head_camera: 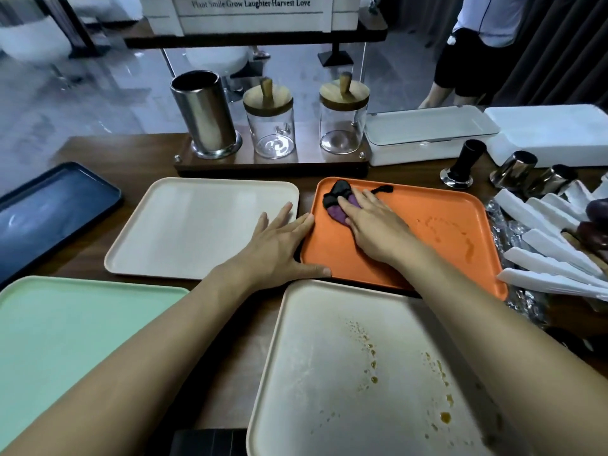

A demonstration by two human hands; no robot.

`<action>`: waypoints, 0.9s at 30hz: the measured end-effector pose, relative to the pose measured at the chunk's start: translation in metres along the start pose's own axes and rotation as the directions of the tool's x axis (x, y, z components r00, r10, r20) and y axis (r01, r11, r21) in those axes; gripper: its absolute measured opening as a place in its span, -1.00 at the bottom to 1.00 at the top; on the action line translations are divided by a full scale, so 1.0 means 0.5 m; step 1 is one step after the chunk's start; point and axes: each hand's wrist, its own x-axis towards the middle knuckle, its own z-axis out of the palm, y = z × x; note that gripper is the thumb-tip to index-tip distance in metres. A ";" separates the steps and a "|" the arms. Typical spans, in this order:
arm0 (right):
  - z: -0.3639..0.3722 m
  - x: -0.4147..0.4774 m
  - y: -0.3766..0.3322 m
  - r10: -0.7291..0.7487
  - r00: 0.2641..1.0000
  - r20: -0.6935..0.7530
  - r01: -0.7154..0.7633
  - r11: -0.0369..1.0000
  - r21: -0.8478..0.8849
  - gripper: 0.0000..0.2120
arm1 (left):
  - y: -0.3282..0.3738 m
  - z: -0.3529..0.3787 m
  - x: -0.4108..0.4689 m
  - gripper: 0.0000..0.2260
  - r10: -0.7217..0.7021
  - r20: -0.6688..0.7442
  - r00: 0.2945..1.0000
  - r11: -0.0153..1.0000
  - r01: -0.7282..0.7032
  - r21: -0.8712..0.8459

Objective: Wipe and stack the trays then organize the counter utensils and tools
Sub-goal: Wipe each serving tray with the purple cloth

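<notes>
An orange tray [437,232] lies at the centre right, with brown drips on its right half. My right hand [371,222] presses flat on a purple and black cloth [335,200] in the tray's far left corner. Fingers spread, my left hand [279,248] rests on the orange tray's left rim and holds it steady. A cream tray [197,225] lies to the left of it. A second cream tray [345,373] with brown drips sits nearest me. A mint green tray [59,330] is at the near left and a dark blue tray [49,212] at the far left.
A wooden stand [273,164] at the back carries a steel cylinder [204,116] and two lidded glass jars [269,123]. White boxes [427,133] stand at the back right. A black tamper [464,166], metal cups [516,169] and white utensils [546,245] crowd the right edge. A person [473,47] stands beyond the counter.
</notes>
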 end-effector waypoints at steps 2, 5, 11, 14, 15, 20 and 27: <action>0.000 0.032 -0.007 0.021 1.000 -0.020 -0.021 1.000 -0.004 -0.50 | -0.001 -0.001 -0.001 0.01 -0.006 0.006 1.000 1.000 0.006 -0.017; 0.002 0.062 -0.024 0.062 0.997 -0.042 -0.063 0.998 -0.026 -0.48 | 0.002 -0.004 -0.003 0.00 -0.005 0.015 1.000 0.999 0.005 -0.037; 0.011 0.069 -0.036 0.113 0.991 -0.069 -0.115 0.993 -0.014 -0.44 | -0.004 -0.001 0.001 0.01 0.011 0.003 1.000 0.999 -0.010 -0.053; 0.011 0.061 -0.042 0.073 0.995 -0.064 -0.074 0.997 -0.016 -0.49 | -0.004 0.003 0.002 0.02 0.011 -0.004 1.000 0.999 -0.012 -0.044; 0.011 0.055 -0.046 0.051 0.997 -0.060 -0.052 0.999 -0.015 -0.51 | -0.004 0.004 0.002 0.02 0.012 -0.008 1.000 1.000 -0.012 -0.027; 0.016 -0.013 -0.069 -0.024 0.999 -0.024 0.025 0.999 0.024 -0.54 | 0.004 0.003 0.001 0.04 -0.026 -0.030 0.999 0.999 0.028 0.045; 0.008 -0.108 -0.101 -0.099 0.993 0.070 0.093 0.992 0.086 -0.53 | 0.001 0.013 -0.001 0.10 -0.024 -0.058 0.998 0.999 0.026 0.036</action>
